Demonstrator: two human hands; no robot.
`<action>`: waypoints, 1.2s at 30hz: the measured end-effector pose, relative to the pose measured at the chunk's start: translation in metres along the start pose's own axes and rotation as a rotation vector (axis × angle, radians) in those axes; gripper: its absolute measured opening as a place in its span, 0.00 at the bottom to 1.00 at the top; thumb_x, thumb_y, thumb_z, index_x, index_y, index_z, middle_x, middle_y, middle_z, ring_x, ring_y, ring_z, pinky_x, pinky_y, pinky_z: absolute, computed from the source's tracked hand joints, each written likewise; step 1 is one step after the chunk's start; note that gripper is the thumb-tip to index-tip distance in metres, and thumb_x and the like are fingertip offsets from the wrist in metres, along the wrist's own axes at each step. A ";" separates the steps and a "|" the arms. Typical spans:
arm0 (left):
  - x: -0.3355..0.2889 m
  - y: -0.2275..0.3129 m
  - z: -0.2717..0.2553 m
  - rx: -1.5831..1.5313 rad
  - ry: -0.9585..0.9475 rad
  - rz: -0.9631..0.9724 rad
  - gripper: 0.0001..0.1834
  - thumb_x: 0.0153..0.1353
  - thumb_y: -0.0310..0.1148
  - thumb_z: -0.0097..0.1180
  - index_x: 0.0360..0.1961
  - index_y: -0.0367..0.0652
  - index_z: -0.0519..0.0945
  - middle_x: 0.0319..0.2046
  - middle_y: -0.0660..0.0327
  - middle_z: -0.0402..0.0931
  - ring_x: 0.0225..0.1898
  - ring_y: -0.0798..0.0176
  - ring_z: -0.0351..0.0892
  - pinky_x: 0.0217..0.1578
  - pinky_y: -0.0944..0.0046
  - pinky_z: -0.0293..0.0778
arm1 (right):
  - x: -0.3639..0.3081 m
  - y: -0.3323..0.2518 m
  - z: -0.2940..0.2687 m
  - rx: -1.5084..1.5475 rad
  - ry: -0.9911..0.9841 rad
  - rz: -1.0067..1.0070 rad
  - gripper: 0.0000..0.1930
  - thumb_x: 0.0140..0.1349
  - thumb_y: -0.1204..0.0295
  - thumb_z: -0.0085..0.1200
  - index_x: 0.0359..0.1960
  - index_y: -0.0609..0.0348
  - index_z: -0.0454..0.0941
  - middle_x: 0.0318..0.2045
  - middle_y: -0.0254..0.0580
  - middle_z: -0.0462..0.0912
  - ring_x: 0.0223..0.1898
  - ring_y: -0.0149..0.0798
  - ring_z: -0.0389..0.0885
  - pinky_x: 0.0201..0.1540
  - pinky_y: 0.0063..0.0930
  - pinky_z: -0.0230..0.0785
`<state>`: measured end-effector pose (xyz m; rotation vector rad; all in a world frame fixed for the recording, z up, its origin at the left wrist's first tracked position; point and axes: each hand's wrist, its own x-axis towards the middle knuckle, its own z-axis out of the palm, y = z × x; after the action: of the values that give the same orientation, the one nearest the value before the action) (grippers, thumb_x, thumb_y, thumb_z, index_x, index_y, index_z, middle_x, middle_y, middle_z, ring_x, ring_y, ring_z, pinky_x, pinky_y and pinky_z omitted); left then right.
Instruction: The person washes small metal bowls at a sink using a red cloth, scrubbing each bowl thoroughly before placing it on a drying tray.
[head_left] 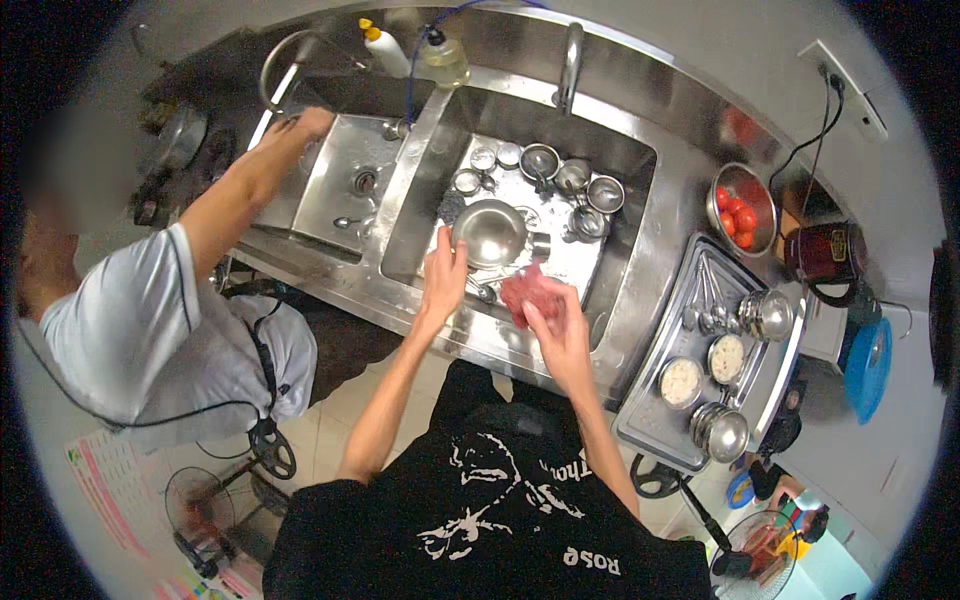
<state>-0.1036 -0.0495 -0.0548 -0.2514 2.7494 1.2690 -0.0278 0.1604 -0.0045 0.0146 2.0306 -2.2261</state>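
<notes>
A round, shiny metal bowl [490, 236] is in the right-hand sink basin, and my left hand [446, 272] grips its near left rim. Just to the right of the bowl, my right hand [562, 325] is closed on a crumpled red mesh scrubber [529, 296], slightly smeared by motion. Beyond the bowl, several small metal cups [540, 161] stand on a metal tray [512, 180] lying in the basin. A dark scouring pad [451, 208] rests by the bowl's left side. Close to my left fingers, small metal utensils [482, 290] lie partly hidden.
At left, a co-worker's arm [250, 180] reaches over the neighbouring basin [345, 190]. A faucet [572, 70] rises behind my basin, with soap bottles [445, 60] to its left. On the right are a tray [650, 400] with bowls and spoons, and a bowl of tomatoes [738, 212].
</notes>
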 end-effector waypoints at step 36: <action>-0.077 0.077 -0.042 -0.899 -0.107 -0.081 0.28 0.77 0.58 0.31 0.68 0.53 0.65 0.41 0.61 0.76 0.30 0.71 0.75 0.24 0.72 0.74 | 0.014 -0.102 0.052 -0.921 -0.232 -0.219 0.14 0.60 0.70 0.60 0.47 0.58 0.81 0.37 0.49 0.75 0.40 0.52 0.80 0.43 0.44 0.75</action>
<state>-0.0442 -0.0240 0.0423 -0.3312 1.8764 2.3101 -0.0476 0.1168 0.1003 -0.5371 2.7727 -1.0962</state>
